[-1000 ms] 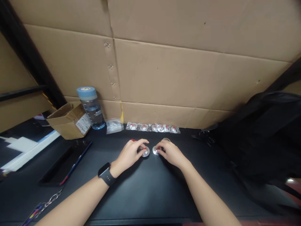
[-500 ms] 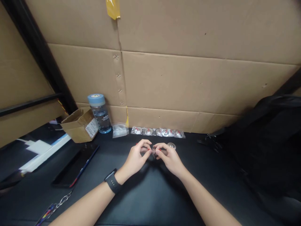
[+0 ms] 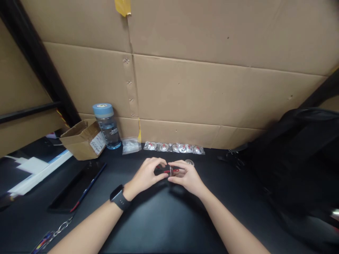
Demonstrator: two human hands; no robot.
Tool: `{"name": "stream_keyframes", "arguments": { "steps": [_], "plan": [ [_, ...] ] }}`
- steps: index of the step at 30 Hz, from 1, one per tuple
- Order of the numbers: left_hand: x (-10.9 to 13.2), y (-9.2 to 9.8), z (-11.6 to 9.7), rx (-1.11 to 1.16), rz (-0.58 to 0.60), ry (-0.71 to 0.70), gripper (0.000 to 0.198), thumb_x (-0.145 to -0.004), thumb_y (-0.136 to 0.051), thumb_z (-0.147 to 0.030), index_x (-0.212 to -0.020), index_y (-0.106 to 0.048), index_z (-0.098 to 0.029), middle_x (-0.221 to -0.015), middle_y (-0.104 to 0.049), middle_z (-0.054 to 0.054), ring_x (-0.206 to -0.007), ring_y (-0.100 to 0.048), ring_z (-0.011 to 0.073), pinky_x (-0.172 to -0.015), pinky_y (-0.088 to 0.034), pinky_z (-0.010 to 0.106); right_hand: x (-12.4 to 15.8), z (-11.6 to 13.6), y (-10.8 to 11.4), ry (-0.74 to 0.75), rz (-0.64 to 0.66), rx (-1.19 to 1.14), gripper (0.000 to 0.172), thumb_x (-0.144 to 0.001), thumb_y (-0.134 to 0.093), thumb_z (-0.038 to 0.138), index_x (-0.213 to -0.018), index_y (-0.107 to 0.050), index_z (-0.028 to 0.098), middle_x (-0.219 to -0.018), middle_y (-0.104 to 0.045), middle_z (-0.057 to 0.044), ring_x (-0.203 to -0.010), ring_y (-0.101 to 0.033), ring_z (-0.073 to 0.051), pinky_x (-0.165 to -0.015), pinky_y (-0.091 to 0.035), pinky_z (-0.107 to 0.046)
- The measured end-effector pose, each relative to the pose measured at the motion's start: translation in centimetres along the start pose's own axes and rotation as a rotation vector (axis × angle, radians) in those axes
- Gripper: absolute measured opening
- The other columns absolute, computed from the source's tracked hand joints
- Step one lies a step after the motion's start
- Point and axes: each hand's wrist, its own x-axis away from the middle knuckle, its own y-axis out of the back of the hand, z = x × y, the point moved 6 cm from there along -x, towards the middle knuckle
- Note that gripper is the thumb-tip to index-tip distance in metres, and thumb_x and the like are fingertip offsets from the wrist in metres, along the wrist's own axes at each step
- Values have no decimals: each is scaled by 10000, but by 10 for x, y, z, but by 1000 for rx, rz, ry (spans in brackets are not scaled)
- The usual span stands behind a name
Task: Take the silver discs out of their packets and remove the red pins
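Note:
Between my hands a small shiny metal disc [image 3: 171, 170] stands on edge, with a red cord [image 3: 176, 170] through its middle. My right hand [image 3: 186, 176] grips the disc's rim between thumb and fingertips. My left hand [image 3: 149, 173] is curled close to the disc's left side, its thumb touching the red cord; more red shows behind its fingers. Some left fingers are hidden, so how tightly they close is hard to see. Another round metal disc [image 3: 189, 162] lies on the black table just behind my right hand. Further back, several similar discs in clear wrappers [image 3: 182, 148] form a row.
A small clear plastic bag [image 3: 131, 145], a water bottle [image 3: 108, 127] and an open cardboard box [image 3: 83, 141] stand along the back left. Nearer lie a phone [image 3: 78, 187] and a white power strip [image 3: 39, 173]. A black bag [image 3: 296, 169] fills the right side; cardboard walls the back.
The thumb and fingertips of both hands have spread wider around the disc, and more red cord shows on both sides of it. The view has shifted slightly, moving the surroundings leftward.

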Motion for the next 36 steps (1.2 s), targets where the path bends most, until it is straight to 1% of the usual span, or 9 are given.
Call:
{"name": "stream_keyframes", "arguments": {
  "steps": [4,7,12,18,22,27,30,33,36],
  "plan": [
    [5,24,52,-435,-87,180,327,-958,-608,-390,-1239,-672,-235,-1448,-578,150,-1391,-444,375,-1083,-372,564,2,12,18,-12,-96,127,495,-693,-906,377,-1145,-751,248,-1179,-648,-61,-828,-731,-164,-825,-647,-335],
    [13,32,84,-568,-14,292,417,-980,-541,-415,-1338,-630,-219,-1557,-484,172,-1447,-357,432,-1086,-322,637,4,17,27,-23,-144,123,477,-704,-894,382,-1132,-739,241,-1195,-653,-67,-842,-733,-173,-823,-649,-334],
    [15,41,97,-592,-7,374,475,-1011,-434,-388,-1429,-567,-206,-1528,-529,178,-1457,-341,413,-1091,-296,641,5,21,31,11,-158,127,485,-716,-880,402,-1150,-734,240,-1245,-655,-80,-874,-736,-186,-854,-655,-355],
    [6,64,78,-596,-190,290,401,-1013,-420,-297,-1364,-606,-242,-1465,-596,137,-1403,-435,350,-1100,-326,591,5,28,42,41,-226,153,482,-718,-881,406,-1141,-734,228,-1263,-670,-93,-873,-741,-199,-875,-659,-388],
    [3,66,43,-450,-279,76,358,-1027,-446,-269,-1342,-611,-232,-1402,-626,123,-1295,-574,285,-1104,-408,483,6,33,51,48,-271,163,477,-722,-878,391,-1142,-728,222,-1228,-687,-95,-860,-743,-202,-877,-653,-394],
    [7,14,-21,-235,-126,-222,400,-1049,-480,-246,-1447,-517,-253,-1296,-681,98,-1089,-680,212,-949,-529,354,6,35,59,76,-291,188,480,-743,-868,390,-1166,-718,218,-1252,-660,-99,-853,-744,-199,-858,-649,-378],
    [12,-27,-48,-298,46,-328,230,-1052,-480,-228,-1197,-658,-225,-987,-749,66,-854,-685,200,-801,-503,351,6,37,62,98,-288,229,467,-752,-859,372,-1172,-719,225,-1254,-653,-93,-858,-740,-193,-830,-646,-353],
    [15,-52,-58,-323,191,-384,215,-1048,-491,-222,-948,-681,-210,-870,-719,46,-863,-661,198,-774,-439,354,7,40,62,123,-263,296,448,-768,-843,347,-1184,-719,238,-1237,-655,-83,-873,-733,-190,-808,-636,-331],
    [15,-55,-53,-257,235,-353,156,-1019,-567,-262,-916,-674,-216,-1054,-711,58,-1070,-642,219,-862,-412,366,8,42,60,123,-210,354,501,-773,-836,330,-1244,-685,254,-1177,-668,-71,-876,-728,-191,-758,-620,-309]
  ]
}}
